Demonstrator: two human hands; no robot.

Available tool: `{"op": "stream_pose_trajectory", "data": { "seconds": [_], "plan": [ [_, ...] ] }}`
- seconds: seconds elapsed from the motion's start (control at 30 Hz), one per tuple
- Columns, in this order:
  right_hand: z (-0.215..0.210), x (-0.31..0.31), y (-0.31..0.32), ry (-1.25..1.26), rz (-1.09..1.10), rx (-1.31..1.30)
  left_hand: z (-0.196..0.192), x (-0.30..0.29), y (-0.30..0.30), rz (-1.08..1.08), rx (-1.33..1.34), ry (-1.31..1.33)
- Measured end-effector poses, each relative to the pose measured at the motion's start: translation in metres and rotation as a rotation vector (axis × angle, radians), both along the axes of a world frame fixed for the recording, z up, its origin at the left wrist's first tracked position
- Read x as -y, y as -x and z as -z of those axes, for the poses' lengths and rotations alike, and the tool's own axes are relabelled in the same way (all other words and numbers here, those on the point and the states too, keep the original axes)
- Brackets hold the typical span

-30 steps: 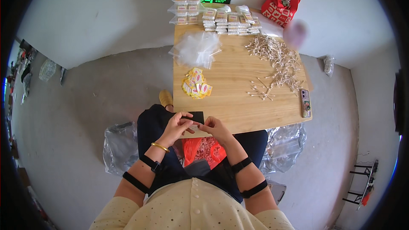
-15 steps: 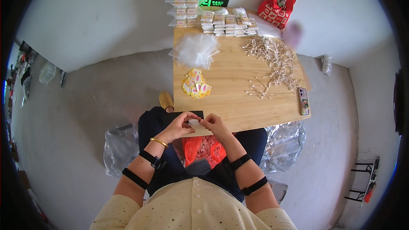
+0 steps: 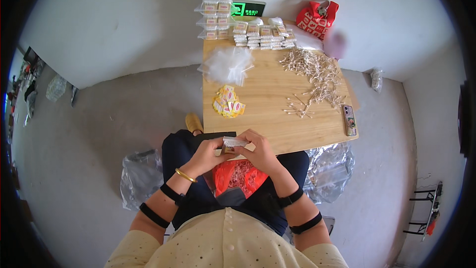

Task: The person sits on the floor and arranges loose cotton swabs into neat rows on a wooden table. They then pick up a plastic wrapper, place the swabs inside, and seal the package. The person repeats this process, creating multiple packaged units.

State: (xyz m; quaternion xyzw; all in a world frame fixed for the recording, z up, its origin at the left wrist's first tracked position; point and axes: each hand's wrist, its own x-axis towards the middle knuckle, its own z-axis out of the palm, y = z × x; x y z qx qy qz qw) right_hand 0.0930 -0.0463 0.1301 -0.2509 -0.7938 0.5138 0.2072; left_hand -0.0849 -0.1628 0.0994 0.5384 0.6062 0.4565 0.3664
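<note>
At the near edge of the wooden table (image 3: 267, 124), a small clear packet of cotton swabs (image 3: 232, 143) is held between both hands. My left hand (image 3: 207, 157) has its fingers closed on the packet's left side. Gripping it from the right is my right hand (image 3: 260, 151), with the fingers bent over the top and the thumb below. White swab tips show at the upper part of the packet; the fingers hide some of it. Farther off lie a pile of yellow-and-white cards (image 3: 228, 103), a heap of clear bags (image 3: 228, 64) and many loose cotton swabs (image 3: 317, 74).
Finished-looking swab packets (image 3: 263, 36) are stacked at the back, beside a tall column of packets (image 3: 217, 7). A red bag (image 3: 317, 20) stands at the back right. A phone (image 3: 350, 120) lies near the right edge. An open red plastic bag (image 3: 248, 178) sits below the hands.
My right hand has shifted from a pinch beside the packet to a grip over it. The packet now stands more upright, showing its swab tips. The view has tilted slightly.
</note>
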Motion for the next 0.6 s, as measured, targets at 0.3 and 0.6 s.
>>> {"op": "stream_pose_trajectory", "data": {
  "seconds": [0.3,0.6],
  "plan": [
    [-0.041,0.0,-0.032,0.56,-0.055,-0.27,-0.051,0.016,-0.006,0.165,0.62,0.034],
    [-0.058,0.007,-0.025,0.451,0.057,-0.315,-0.067,0.022,-0.02,0.186,0.57,0.071]
  ]
}}
